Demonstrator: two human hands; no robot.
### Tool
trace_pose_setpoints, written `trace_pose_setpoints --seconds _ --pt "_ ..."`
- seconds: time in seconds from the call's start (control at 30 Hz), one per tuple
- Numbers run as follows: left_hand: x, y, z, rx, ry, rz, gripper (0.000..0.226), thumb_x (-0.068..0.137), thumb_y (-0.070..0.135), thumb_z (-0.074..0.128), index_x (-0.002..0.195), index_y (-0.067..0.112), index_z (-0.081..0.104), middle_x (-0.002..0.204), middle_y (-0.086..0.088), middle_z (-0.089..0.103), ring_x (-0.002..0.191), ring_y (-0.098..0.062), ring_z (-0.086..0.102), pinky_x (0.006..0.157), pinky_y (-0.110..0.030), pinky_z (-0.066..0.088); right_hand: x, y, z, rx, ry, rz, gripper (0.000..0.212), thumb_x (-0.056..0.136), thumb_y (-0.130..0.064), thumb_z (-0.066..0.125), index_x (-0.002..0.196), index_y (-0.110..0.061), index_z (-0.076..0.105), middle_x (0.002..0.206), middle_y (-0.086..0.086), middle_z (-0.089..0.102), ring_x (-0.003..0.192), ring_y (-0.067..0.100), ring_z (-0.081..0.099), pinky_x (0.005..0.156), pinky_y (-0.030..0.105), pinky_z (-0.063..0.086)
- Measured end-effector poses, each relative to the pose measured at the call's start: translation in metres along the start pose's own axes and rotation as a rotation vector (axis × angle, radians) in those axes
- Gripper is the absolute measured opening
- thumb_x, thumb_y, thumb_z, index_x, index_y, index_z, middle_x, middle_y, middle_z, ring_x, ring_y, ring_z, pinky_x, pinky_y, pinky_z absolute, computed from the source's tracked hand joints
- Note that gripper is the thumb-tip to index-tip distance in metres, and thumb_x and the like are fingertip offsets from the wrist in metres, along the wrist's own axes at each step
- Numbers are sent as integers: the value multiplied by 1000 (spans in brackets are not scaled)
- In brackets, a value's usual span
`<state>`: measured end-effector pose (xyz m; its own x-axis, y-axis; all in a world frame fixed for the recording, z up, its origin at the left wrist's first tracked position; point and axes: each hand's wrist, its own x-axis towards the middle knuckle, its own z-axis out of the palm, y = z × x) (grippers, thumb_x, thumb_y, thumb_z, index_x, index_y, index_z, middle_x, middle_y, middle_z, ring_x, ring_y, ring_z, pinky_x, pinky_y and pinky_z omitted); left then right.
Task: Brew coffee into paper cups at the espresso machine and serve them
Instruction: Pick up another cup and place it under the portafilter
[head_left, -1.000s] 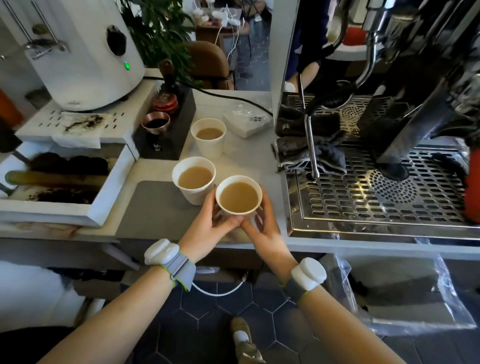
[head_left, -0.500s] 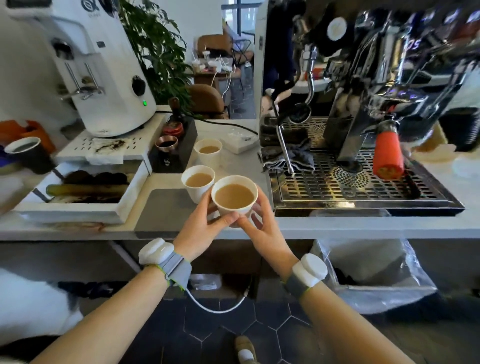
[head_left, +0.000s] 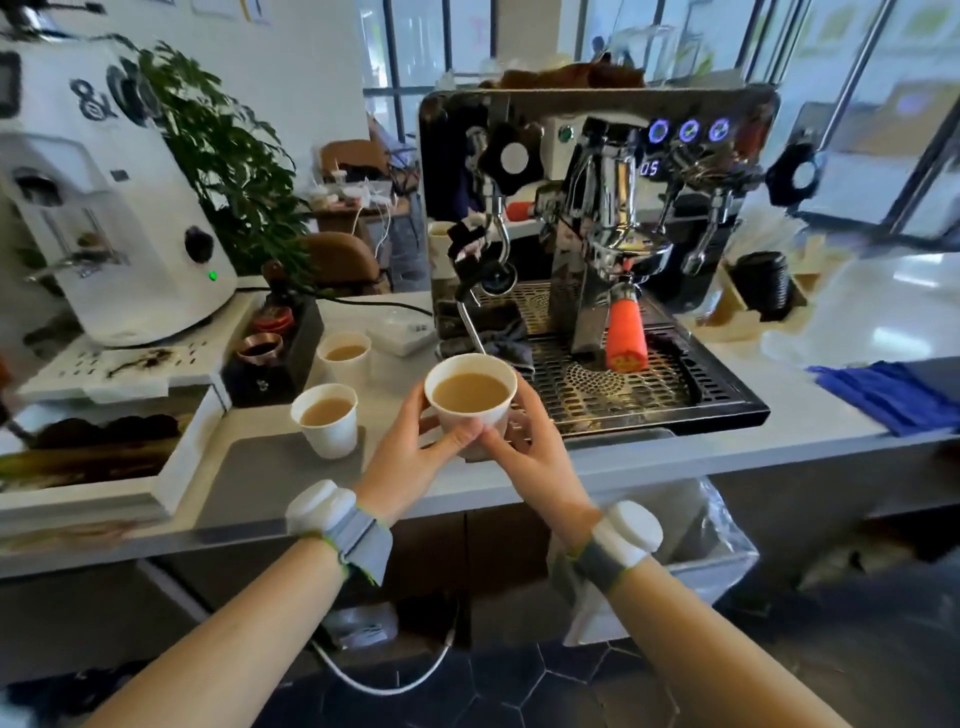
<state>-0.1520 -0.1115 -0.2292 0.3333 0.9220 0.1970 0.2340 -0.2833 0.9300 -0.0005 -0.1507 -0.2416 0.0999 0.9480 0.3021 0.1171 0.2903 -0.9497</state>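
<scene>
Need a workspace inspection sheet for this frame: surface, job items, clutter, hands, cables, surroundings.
Surface: grey counter, grey mat at left.
Job's things: held cup full of milky coffee; near cup on the mat, far cup behind it; espresso machine, orange-handled portafilter locked in.
Clutter: dark cloth on the drip tray, grounds in the knock box, blue cloth at right.
Hands: left hand and right hand both grip the held cup.
Cables: black cable behind the cups, white cable under the counter.
Surroundings: white grinder, plant, windows.
</scene>
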Motion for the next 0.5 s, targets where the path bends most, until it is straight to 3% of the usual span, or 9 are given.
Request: trace_pose_setpoints --seconds 0.07,0.17,0.27,0.37,0.5 --pt "11 3 16 -9 -30 7 69 72 57 64 132 41 34 129 17 49 114 5 46 81 -6 38 3 1 -18 -13 31 13 55 87 -23 66 130 -46 40 123 -1 58 111 15 59 89 31 54" --pt "26 6 36 -25 -66 29 70 72 57 66 134 38 38 127 20 52 112 14 47 83 -5 41 8 8 -40 -21 62 40 60 87 -24 66 139 -33 37 131 0 54 119 17 54 100 42 47" --pt "42 8 55 -33 -84 22 71 73 57 67 135 37 38 128 17 54 116 4 50 91 -17 42 15 13 -62 -32 86 68 60 87 -23 66 140 -27 36 125 5 59 113 15 58 94 31 50" --pt "60 13 82 -50 -81 17 70 74 52 68 136 35 39 124 22 54 109 15 50 87 -9 43 27 20 -94 -4 99 96 48 88 -15 66 131 -19 44 108 8 66 100 16 64 84 30 50" --pt "82 19 111 -39 -69 -8 73 71 55 67 135 35 39 123 20 56 109 13 51 83 -6 41 44 24 -130 -41 61 95 60 86 -18 68 138 -21 39 115 0 62 103 14 63 87 29 53"
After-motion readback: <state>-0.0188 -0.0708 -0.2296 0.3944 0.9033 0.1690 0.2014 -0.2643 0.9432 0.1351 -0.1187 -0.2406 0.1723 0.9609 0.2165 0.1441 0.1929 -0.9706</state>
